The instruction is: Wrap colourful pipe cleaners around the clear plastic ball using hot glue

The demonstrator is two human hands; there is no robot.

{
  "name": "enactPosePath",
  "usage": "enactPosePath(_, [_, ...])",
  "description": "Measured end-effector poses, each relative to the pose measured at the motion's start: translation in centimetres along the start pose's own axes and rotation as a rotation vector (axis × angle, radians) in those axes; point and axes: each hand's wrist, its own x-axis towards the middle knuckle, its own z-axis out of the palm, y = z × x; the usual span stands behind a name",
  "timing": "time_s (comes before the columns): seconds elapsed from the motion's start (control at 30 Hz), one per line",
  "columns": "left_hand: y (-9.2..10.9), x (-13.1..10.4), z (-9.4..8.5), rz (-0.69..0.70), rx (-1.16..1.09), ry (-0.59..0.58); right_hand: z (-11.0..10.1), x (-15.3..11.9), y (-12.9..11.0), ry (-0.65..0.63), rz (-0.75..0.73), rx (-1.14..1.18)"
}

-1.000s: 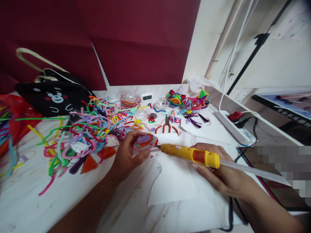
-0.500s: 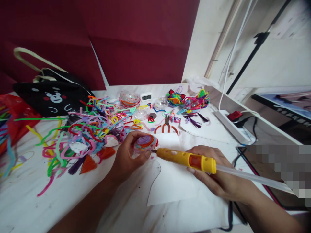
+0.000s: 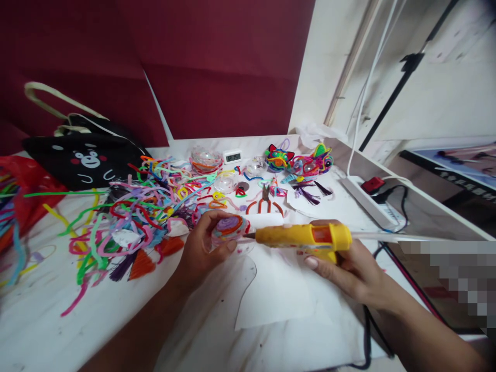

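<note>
The left hand (image 3: pixel 203 248) is curled around a rounded craft piece (image 3: pixel 228 226), its thumb along the near side and its index finger over the upper left; the gap between them is only as wide as the piece. The piece sits at the fingertip end of this grip, its coiled purple and orange top uncovered and its right side sticking out beyond the thumb. The right hand (image 3: pixel 360 271) is closed around the handle of a yellow glue gun (image 3: pixel 298 236), with the thumb on the near side; the fingers behind are mostly hidden, so how far the trigger is pressed cannot be told. From this grip the barrel runs leftward, almost level, and its dark nozzle (image 3: pixel 250 235) ends at the right side of the craft piece, just past the left thumb; whether they touch cannot be made out. A translucent glue stick (image 3: pixel 377 236) extends rightward from the gun's rear, above the right wrist. Beyond the two grips lie orange-handled pliers (image 3: pixel 265 204), to the left of the left hand spreads a heap of fuzzy stems (image 3: pixel 141 212), and white paper (image 3: pixel 275 302) lies below the gun, nearer the wearer.
</note>
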Motion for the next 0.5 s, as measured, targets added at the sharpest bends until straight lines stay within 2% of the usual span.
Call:
enactPosePath(0.13, [0.2,0.0,0.0,0.015,0.0,0.009,-0.4,0.7,0.3,-0.02,0.258,0.337])
enactPosePath(0.23, [0.6,-0.1,0.0,0.02,0.012,0.014,-0.6,1.8,0.4,-0.012,0.42,0.502])
enactPosePath(0.37, [0.7,-0.1,-0.3,0.034,0.004,0.006,-0.5,2.9,0.9,-0.018,0.637,0.56])
enactPosePath(0.5, [0.6,-0.1,-0.6,0.063,-0.009,-0.019,0.3,3.4,2.0,-0.108,0.79,0.59])
